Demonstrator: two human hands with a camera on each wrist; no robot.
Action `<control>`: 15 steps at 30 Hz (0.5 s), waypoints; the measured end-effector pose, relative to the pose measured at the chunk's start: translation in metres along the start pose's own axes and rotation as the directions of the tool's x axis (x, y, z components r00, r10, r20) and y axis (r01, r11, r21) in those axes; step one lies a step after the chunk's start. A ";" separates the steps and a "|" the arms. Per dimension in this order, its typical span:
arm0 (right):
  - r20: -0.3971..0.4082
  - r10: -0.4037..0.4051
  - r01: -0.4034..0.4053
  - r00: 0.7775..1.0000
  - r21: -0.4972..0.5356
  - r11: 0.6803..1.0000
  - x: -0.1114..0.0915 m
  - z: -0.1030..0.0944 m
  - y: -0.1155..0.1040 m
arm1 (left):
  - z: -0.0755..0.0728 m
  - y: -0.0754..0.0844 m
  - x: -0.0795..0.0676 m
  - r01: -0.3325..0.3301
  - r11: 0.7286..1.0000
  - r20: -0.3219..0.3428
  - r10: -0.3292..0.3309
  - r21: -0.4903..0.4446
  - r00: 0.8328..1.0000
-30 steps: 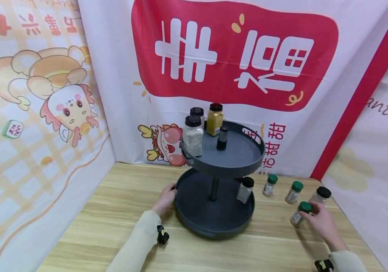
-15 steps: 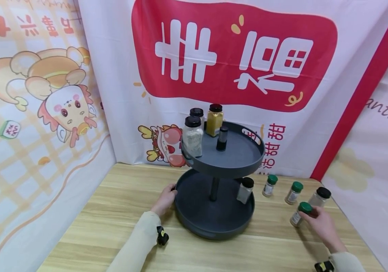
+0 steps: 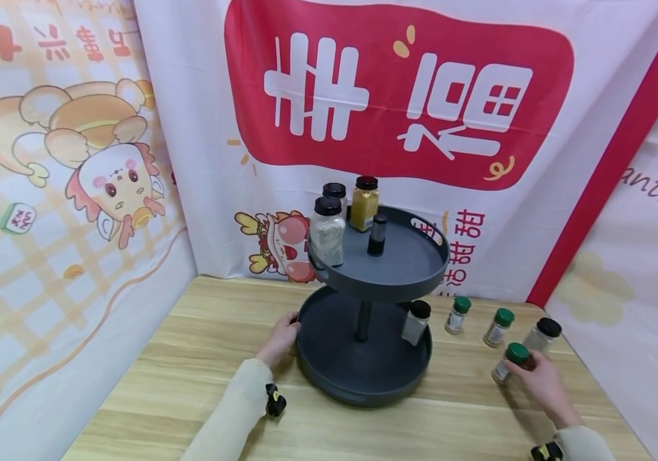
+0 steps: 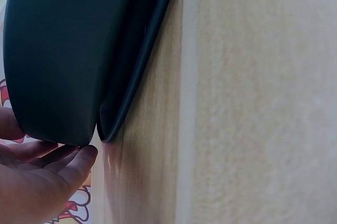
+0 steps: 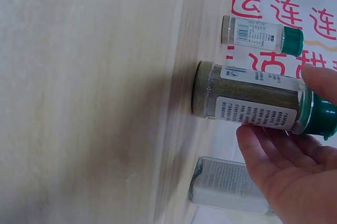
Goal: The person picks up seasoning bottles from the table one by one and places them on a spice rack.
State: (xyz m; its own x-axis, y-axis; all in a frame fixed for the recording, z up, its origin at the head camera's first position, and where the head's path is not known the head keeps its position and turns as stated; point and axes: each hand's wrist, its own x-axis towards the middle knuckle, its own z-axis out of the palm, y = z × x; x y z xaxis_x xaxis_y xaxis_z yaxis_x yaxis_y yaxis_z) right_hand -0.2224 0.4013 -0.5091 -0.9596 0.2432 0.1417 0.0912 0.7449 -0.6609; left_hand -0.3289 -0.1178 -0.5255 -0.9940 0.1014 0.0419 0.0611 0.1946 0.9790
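A two-tier dark grey turntable tray [image 3: 357, 378] stands on the table. My left hand [image 3: 279, 339] holds the left rim of its lower tier; in the left wrist view the fingers [image 4: 76, 169] lie against the tray's outer wall and the thumb is higher up. With my right hand [image 3: 543, 378] I hold a green-capped spice jar [image 3: 500, 371] between thumb and fingers near its cap. The right wrist view shows this jar [image 5: 253, 98] upright, filled with brownish-green powder, its base close to the tabletop. Beside that hand is a black-capped clear jar [image 3: 536, 338].
Two more green-capped jars, one nearer the tray [image 3: 455, 317] and one farther right [image 3: 497, 331], stand behind. On the lower tier leans a black-capped jar [image 3: 415, 328]. The upper tier [image 3: 409, 262] bears a white-filled jar [image 3: 329, 240], a yellow one [image 3: 364, 208] and others.
My right hand has shifted very slightly left with the green-capped jar, whose cap has tipped a little. The left hand and the tray have stayed in place.
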 end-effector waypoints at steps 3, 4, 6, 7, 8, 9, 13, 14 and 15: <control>0.015 0.009 -0.009 1.000 0.004 1.000 0.000 0.001 0.001 | 0.000 -0.001 0.000 -0.007 1.000 0.005 0.007 -0.003 1.000; 0.019 0.014 -0.014 1.000 0.006 1.000 0.001 0.001 0.001 | 0.000 -0.001 0.000 -0.009 1.000 0.005 0.009 -0.004 1.000; 0.026 0.022 -0.022 0.999 0.010 1.000 0.001 0.002 0.001 | 0.000 -0.001 -0.001 -0.006 1.000 0.005 0.006 -0.010 1.000; 0.030 0.027 -0.027 0.999 0.011 1.000 0.001 0.002 0.001 | 0.000 0.000 -0.002 -0.006 1.000 0.004 0.006 -0.008 1.000; 0.028 0.025 -0.026 0.999 0.009 1.000 0.001 0.003 0.002 | 0.000 0.000 -0.003 -0.011 1.000 0.004 0.011 -0.005 1.000; 0.026 0.023 -0.023 0.999 0.006 1.000 0.000 0.003 0.002 | 0.000 0.000 -0.004 -0.017 1.000 0.005 0.017 0.001 1.000; 0.001 0.005 -0.005 1.000 -0.007 1.000 -0.001 0.005 0.005 | -0.001 0.005 -0.010 -0.018 1.000 0.008 0.018 0.008 1.000; -0.003 0.004 -0.004 1.000 -0.006 1.000 -0.001 0.005 0.005 | -0.001 0.004 -0.010 -0.020 1.000 0.008 0.020 0.009 1.000; -0.003 0.005 -0.005 1.000 -0.002 1.000 -0.001 0.005 0.005 | 0.000 0.004 -0.011 -0.021 1.000 0.007 0.021 0.006 1.000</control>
State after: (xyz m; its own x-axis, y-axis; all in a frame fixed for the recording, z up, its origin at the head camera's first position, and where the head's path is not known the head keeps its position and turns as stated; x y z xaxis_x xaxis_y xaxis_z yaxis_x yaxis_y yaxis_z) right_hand -0.2223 0.4015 -0.5163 -0.9583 0.2490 0.1405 0.0967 0.7447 -0.6603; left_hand -0.3182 -0.1185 -0.5216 -0.9919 0.1119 0.0609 0.0823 0.1985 0.9766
